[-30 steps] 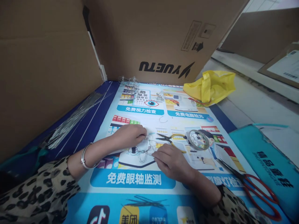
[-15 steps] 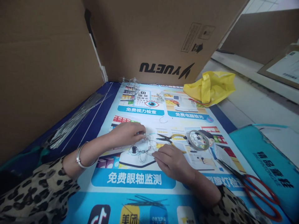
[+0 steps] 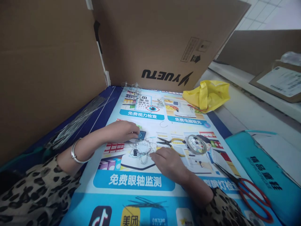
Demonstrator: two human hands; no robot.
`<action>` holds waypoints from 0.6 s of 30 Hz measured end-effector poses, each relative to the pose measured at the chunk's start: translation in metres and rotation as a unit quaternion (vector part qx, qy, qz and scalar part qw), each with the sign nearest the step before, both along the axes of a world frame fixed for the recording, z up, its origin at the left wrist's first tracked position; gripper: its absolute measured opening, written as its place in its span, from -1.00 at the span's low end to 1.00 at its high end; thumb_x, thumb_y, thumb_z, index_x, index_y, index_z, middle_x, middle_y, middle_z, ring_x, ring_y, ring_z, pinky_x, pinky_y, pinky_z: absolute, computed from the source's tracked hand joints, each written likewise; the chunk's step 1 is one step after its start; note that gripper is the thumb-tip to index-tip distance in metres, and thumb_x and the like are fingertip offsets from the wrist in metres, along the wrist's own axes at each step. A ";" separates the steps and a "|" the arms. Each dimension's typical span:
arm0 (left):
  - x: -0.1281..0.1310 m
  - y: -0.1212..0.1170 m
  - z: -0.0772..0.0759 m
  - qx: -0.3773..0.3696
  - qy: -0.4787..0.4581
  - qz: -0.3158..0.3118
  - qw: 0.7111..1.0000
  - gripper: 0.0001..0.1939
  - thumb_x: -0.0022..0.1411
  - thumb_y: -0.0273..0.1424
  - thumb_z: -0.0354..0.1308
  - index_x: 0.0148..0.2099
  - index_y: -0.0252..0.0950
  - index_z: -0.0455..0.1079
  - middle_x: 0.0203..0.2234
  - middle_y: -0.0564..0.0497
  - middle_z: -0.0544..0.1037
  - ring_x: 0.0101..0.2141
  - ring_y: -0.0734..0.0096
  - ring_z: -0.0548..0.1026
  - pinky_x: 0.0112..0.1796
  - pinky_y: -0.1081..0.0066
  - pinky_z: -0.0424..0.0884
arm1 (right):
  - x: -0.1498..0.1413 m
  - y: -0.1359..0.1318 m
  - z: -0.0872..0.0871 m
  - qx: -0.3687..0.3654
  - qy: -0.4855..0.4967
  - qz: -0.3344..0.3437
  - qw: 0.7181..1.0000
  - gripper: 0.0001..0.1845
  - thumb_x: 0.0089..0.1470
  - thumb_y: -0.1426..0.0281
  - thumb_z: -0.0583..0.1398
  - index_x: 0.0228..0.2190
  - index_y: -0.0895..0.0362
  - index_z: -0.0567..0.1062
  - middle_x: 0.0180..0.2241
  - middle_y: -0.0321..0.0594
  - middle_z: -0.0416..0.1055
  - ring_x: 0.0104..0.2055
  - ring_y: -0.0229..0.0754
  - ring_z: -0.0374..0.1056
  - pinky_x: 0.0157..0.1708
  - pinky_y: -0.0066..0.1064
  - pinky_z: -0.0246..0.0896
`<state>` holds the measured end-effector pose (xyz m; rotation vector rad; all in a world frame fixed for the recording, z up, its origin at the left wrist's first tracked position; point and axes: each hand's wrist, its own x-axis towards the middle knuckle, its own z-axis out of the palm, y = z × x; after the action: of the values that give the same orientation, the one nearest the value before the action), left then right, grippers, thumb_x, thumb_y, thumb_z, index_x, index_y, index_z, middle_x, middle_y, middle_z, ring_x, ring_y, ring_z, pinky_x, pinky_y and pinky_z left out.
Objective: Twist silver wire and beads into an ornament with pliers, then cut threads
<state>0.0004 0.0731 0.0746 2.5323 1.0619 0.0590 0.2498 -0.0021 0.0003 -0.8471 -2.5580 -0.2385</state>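
A looped shape of thin silvery wire point(image 3: 144, 153) lies over the printed poster sheet point(image 3: 135, 180). My right hand point(image 3: 168, 161) pinches its right edge between thumb and index finger. Just up and left of the loops, my left hand point(image 3: 127, 130) has its fingers pressed together; whatever they hold, perhaps a thin wire end, is too fine to make out. Pliers point(image 3: 172, 142) with yellow handles lie behind my right hand, jaws pointing left. Beside them rests a clear round roll point(image 3: 197, 144), like tape.
Red-handled scissors point(image 3: 249, 191) and a teal bag point(image 3: 263, 175) lie at right. A yellow bag point(image 3: 207, 95) sits at the back. More bent wire point(image 3: 133, 89) stands by the cardboard wall point(image 3: 152, 40). Straight wires point(image 3: 77, 125) lie left; short dark strands point(image 3: 147, 202) lie in front.
My left hand has drawn away from the wire loops, to the left. My right hand stays at their right edge. The camera view has shifted slightly.
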 end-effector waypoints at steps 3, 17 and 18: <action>0.009 -0.006 -0.003 0.022 -0.009 0.010 1.000 -0.74 0.19 -0.27 0.07 -0.08 -0.20 0.37 -0.17 0.00 0.48 -0.18 0.31 0.43 -0.22 0.44 0.27 | -0.002 0.000 0.000 -0.001 0.002 -0.003 1.000 -0.84 0.14 0.46 0.09 -0.26 0.11 0.46 -0.42 -0.24 0.42 -0.36 -0.22 0.26 -0.40 -0.36 0.03; 0.034 -0.008 -0.023 0.039 -0.024 -0.045 0.998 -0.83 0.12 -0.48 0.08 -0.25 -0.19 0.44 -0.27 0.05 0.47 -0.25 0.37 0.45 -0.30 0.48 0.29 | -0.001 -0.002 0.000 -0.005 0.024 -0.004 1.000 -0.83 0.13 0.47 0.09 -0.25 0.10 0.45 -0.44 -0.24 0.38 -0.34 -0.24 0.27 -0.38 -0.40 0.07; 0.035 -0.007 -0.024 0.038 -0.033 -0.043 0.998 -0.84 0.13 -0.49 0.06 -0.27 -0.21 0.45 -0.29 0.04 0.48 -0.26 0.38 0.45 -0.29 0.48 0.29 | 0.000 -0.002 0.000 -0.002 0.027 -0.004 1.000 -0.83 0.13 0.47 0.08 -0.26 0.10 0.45 -0.45 -0.25 0.38 -0.35 -0.25 0.27 -0.38 -0.40 0.07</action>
<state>0.0353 0.0659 0.0507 2.6213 0.9402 0.1598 0.2493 -0.0045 0.0002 -0.8549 -2.5066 -0.2101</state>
